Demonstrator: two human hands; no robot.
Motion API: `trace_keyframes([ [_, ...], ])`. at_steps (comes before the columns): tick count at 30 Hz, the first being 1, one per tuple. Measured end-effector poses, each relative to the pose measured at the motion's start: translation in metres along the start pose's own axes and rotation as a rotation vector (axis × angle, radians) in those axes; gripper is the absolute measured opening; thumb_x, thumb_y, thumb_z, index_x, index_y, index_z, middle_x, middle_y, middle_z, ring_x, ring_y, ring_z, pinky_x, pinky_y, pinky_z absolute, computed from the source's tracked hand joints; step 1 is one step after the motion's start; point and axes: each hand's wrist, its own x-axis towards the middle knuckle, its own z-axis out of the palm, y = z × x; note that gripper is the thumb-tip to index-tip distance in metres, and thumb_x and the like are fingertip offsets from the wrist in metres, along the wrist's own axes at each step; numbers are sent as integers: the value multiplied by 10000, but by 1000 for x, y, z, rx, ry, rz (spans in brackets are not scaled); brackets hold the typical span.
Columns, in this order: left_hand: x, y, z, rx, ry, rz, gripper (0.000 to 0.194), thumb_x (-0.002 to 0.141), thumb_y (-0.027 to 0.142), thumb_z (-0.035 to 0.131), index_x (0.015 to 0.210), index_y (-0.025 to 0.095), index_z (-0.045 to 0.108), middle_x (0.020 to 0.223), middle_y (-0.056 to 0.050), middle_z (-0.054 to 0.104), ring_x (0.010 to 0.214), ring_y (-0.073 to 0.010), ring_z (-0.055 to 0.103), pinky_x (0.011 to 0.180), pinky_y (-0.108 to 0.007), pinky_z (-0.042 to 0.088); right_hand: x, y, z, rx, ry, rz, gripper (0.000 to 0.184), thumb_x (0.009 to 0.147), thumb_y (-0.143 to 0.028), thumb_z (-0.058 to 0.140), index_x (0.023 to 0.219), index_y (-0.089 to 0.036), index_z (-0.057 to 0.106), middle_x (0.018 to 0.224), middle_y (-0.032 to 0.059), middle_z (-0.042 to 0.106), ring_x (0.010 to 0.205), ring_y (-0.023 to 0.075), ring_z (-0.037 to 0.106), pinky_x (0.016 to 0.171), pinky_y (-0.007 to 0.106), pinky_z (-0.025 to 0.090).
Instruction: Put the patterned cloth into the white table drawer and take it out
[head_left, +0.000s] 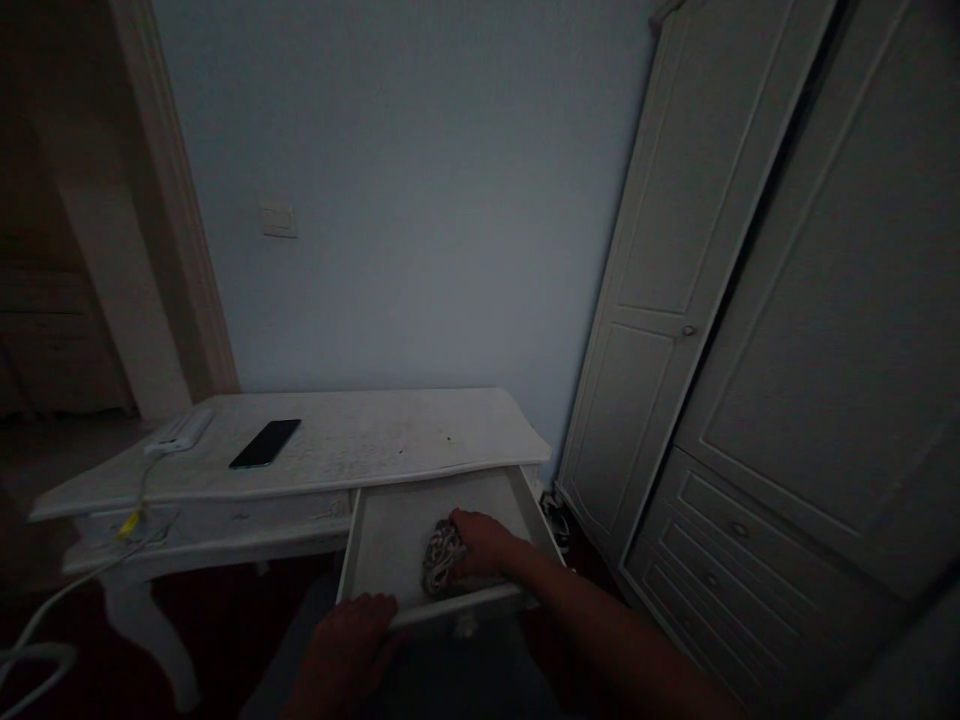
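Note:
A white drawer [390, 545] stands pulled out from the right side of a white table [375, 435]. Inside it lies a small bundle of patterned cloth [441, 555]. My right hand [484, 545] reaches into the drawer and rests on the cloth, fingers curled over it. My left hand [352, 630] grips the drawer's front edge at its left end, fingers closed over the rim. The room is dim.
A black phone [265, 443] lies on the tabletop, and a white power strip [180, 432] with a cable sits at its left end. A tall white wardrobe [750, 350] with drawers stands at the right. A doorway opens at the left.

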Motion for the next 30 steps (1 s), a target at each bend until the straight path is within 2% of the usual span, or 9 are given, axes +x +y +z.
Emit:
trace_keyframes([
  [4,-2,-2,7,-20,49,-2,153,960,306,618,1069,271,719,1049,-66,807,943,-253,756,853,-360,582,2,-2,1,-56,-27,-94,950,616,-416,947,1444,-195,536,1391,192,625,1267,404,607,1011,451,488],
  [6,-2,-2,7,-41,69,1,153,963,303,607,1065,274,717,1041,-64,806,942,-245,753,859,-353,579,0,-3,2,-59,-32,-126,969,619,-412,942,1467,-202,525,1392,190,610,1256,401,607,1000,457,498],
  [13,0,1,0,-33,2,-6,157,972,286,584,1055,262,716,1035,-69,800,944,-253,747,834,-349,557,-1,-6,4,-82,-49,-192,938,622,-358,928,1462,-251,524,1330,140,615,1183,359,620,915,413,508],
  [25,-1,-4,9,24,-15,1,154,981,314,618,1095,274,713,1042,-66,808,959,-265,763,852,-375,575,-4,-6,5,-75,-58,-182,917,642,-349,909,1466,-257,516,1373,148,595,1228,374,605,951,427,505],
  [30,-3,-7,12,21,32,20,179,978,321,621,1125,277,713,1062,-69,808,967,-268,761,866,-387,583,-5,-5,6,-87,-57,-158,898,646,-347,896,1451,-229,517,1367,170,590,1224,390,606,943,454,509],
])
